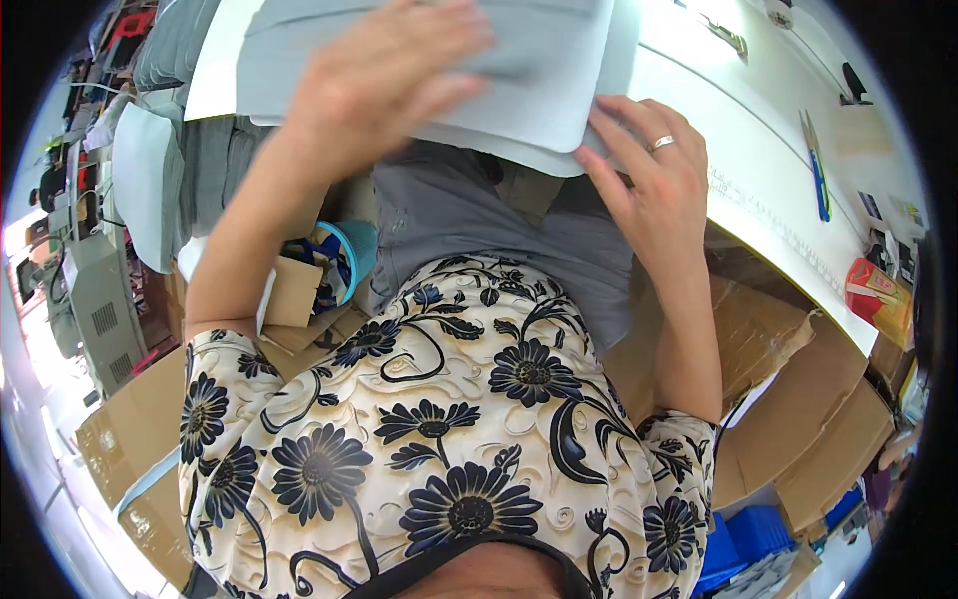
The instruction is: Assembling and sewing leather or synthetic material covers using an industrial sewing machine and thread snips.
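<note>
A stack of pale grey, rounded-corner sheets [539, 85], perhaps fabric or card panels, lies on the white table's near edge and overhangs it a little. My left hand [389, 85] is over the top sheet, blurred by motion, with its fingers stretched out and thumb apart. Whether it presses on the sheet I cannot tell. At the stack's right edge, my right hand [654, 165], with a ring on one finger, touches the near right corner. Its thumb and fingertips are apart against the sheets' edges.
More grey pieces [150, 190] are piled at the left. Scissors with blue handles [821, 190] and a red and yellow container [878, 295] are on the white table [738, 130] at right. Below stand a blue bin [354, 255] and cardboard boxes [818, 409].
</note>
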Available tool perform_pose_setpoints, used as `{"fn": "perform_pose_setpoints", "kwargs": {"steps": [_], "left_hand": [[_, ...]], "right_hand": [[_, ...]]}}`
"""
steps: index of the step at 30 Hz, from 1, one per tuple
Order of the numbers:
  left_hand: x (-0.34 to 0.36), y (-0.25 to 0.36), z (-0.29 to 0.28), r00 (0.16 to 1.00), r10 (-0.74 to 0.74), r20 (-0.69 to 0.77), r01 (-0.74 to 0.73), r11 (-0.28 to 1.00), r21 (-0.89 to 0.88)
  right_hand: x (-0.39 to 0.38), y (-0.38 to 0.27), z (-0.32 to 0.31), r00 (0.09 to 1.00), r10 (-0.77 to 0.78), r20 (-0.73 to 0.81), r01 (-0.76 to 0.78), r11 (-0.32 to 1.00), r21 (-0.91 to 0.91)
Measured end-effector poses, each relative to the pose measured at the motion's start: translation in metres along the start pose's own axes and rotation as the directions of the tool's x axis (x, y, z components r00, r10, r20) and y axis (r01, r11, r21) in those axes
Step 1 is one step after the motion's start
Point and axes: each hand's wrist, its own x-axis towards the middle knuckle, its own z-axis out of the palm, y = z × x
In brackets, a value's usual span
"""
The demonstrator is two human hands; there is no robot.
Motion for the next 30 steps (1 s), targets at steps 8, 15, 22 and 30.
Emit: {"fn": "perform_pose_setpoints", "kwargs": {"steps": [8,15,22,30], "left_hand": [[-0.007,0.031,0.042,0.994,-0.081,0.074,0.078,0.996,0.040],[-0.014,0.043,0.009,0.967,-0.096,0.235,0.114,0.991,-0.066],[0.174,-0.097,0.103,0.999,0.023,0.048,-0.019,0.997,-0.075],[0.190,-0.118,0.123,0.967,-0.097,0.236,0.173,0.930,-0.325]], "right_hand": [[0.010,-0.007,-0.009,0.997,-0.063,0.042,0.061,0.997,0.037],[0.007,-0.022,-0.027,0.993,-0.080,0.090,0.068,0.990,0.125],[0.023,0.047,-0.010,0.996,-0.064,0.068,0.051,0.982,0.182],[0.037,0.047,-0.010,0.992,0.035,0.117,-0.058,0.979,0.193]]}}
